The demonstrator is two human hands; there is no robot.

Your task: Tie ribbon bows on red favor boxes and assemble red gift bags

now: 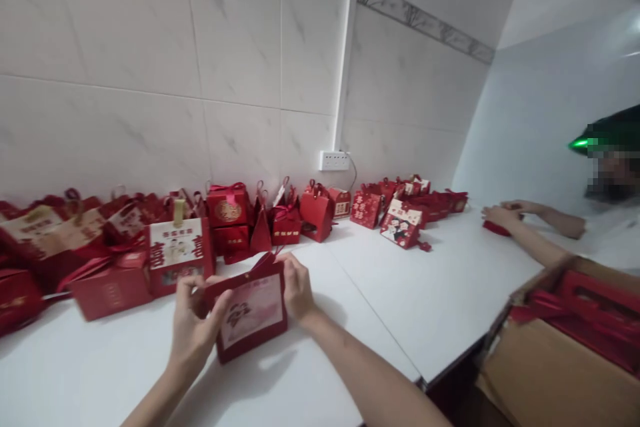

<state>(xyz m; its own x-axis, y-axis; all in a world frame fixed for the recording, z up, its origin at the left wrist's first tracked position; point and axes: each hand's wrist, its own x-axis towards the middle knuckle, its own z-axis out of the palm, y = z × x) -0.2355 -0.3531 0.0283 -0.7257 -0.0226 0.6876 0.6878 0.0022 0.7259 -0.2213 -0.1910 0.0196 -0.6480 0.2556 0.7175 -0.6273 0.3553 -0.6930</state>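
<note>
Between my two hands a red gift box point(254, 313) with a pale pink picture panel is held tilted, its lower edge at or just above the white table point(320, 373). My left hand point(197, 320) grips its left side, thumb across the front and fingers behind. My right hand point(299, 285) closes on the upper right corner, near a dark red ribbon loop point(264, 265) at the top. The backs of the box and of the fingers are hidden. Just beyond my left hand stands a red box with a white printed front point(177, 250).
Many red gift boxes point(110, 285) line the wall, with more point(400, 223) further right. A power strip point(334, 160) hangs on the wall. At right, a co-worker's hands point(505, 213) hold a red item; a cardboard carton point(555, 367) of red boxes stands nearer.
</note>
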